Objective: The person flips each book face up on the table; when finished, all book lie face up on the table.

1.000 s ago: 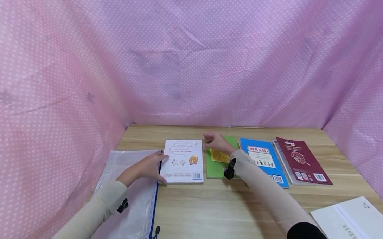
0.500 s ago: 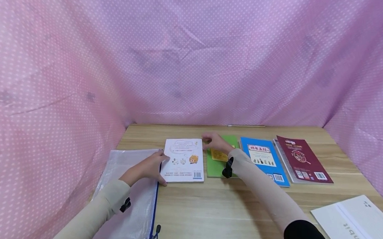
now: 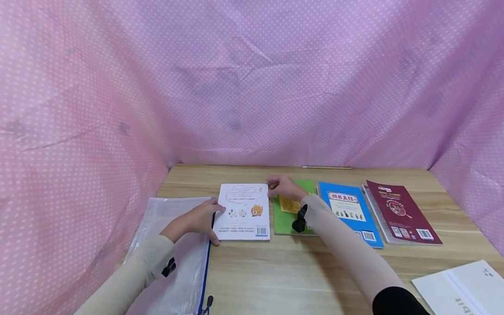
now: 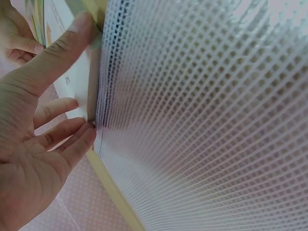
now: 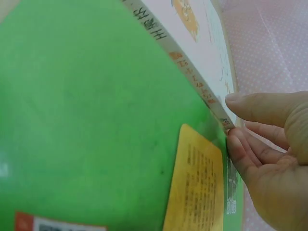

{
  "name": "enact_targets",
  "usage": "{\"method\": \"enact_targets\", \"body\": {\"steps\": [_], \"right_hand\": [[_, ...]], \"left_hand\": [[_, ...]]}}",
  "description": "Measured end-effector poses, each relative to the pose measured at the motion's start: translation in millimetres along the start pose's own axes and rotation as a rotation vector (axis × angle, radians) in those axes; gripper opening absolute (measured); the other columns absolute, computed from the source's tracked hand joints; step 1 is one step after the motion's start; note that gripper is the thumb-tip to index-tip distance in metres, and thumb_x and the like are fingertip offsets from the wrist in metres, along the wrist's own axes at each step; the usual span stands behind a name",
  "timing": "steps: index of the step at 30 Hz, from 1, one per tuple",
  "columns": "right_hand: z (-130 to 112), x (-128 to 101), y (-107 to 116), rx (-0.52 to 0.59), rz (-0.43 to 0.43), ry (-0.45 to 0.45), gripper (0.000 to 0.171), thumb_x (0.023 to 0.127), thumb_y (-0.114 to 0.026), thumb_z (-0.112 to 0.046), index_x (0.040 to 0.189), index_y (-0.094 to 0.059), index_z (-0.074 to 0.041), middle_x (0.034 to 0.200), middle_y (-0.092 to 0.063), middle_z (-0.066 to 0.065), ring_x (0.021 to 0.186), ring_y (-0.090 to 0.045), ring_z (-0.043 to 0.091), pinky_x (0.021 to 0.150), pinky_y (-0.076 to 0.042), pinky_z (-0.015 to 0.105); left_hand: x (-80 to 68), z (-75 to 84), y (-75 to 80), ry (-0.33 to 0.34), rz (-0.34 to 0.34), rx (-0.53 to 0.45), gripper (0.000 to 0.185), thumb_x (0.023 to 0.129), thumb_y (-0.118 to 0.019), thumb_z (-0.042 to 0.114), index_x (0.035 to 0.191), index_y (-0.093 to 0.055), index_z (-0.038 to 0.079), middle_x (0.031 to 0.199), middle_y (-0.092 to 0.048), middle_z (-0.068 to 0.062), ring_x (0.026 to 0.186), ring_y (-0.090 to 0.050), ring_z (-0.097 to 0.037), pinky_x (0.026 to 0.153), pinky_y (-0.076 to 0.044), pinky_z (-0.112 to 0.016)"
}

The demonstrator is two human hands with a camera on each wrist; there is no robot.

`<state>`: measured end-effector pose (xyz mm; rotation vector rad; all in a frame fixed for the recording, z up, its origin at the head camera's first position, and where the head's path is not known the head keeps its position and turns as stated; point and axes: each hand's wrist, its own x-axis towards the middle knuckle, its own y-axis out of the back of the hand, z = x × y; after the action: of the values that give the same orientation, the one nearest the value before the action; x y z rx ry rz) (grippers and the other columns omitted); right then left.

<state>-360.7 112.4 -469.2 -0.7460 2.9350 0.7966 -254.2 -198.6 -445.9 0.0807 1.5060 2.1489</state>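
Note:
A white book [image 3: 241,218] with cartoon animals lies flat on the table between my hands. My left hand [image 3: 197,219] is at its left edge, thumb and fingers spread apart; in the left wrist view the fingertips [image 4: 85,129] reach the book's edge next to the mesh zip pouch [image 4: 207,115]. My right hand [image 3: 287,188] is at the far right corner. In the right wrist view that hand [image 5: 269,144] pinches the corner, thumb on the cover and fingers by the spine [image 5: 192,77]. Below the right wrist lies a green book [image 3: 284,223] with a yellow panel.
Right of the green book lie a blue book [image 3: 332,191] and a maroon book [image 3: 397,208] over a spiral-bound one. A white notebook or box [image 3: 469,286] is at the front right. A pencil-like stick [image 3: 326,167] lies at the back, before a pink dotted curtain [image 3: 249,83].
My right thumb and fingers have drawn in onto the white book's far right corner. The left hand has hardly moved, and the whole head view has shifted slightly.

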Motion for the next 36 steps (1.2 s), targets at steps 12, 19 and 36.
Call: {"method": "enact_targets", "body": {"steps": [12,19,36], "right_hand": [[4.9,0.9,-4.1,0.01,-0.024,-0.015,0.065,0.083,-0.075,0.009,0.144,-0.053,0.005,0.13,-0.061,0.023,0.115,-0.059,0.031,0.1,-0.052,0.034],[6.2,1.1,-6.5,0.022,-0.027,-0.019,0.068,0.082,-0.075,0.01,0.146,-0.052,0.001,0.133,-0.058,0.022,0.118,-0.057,0.032,0.104,-0.051,0.038],[6.5,0.9,-4.8,0.031,-0.024,-0.007,0.064,0.086,-0.071,0.01,0.146,-0.05,0.004,0.136,-0.056,0.022,0.121,-0.054,0.032,0.108,-0.048,0.041]], "left_hand": [[-0.7,-0.4,-2.2,0.015,-0.002,0.0,0.104,0.054,-0.103,0.027,0.143,-0.056,0.002,0.158,-0.037,-0.028,0.144,-0.041,-0.044,0.117,-0.038,-0.055],[0.6,0.2,-1.3,0.024,0.001,0.019,0.105,0.052,-0.103,0.028,0.142,-0.056,0.003,0.155,-0.041,-0.025,0.141,-0.045,-0.04,0.116,-0.04,-0.053],[3.7,2.5,1.3,0.033,-0.01,0.033,0.105,0.054,-0.102,0.027,0.144,-0.054,0.005,0.159,-0.036,-0.024,0.144,-0.041,-0.04,0.118,-0.038,-0.053]]}}
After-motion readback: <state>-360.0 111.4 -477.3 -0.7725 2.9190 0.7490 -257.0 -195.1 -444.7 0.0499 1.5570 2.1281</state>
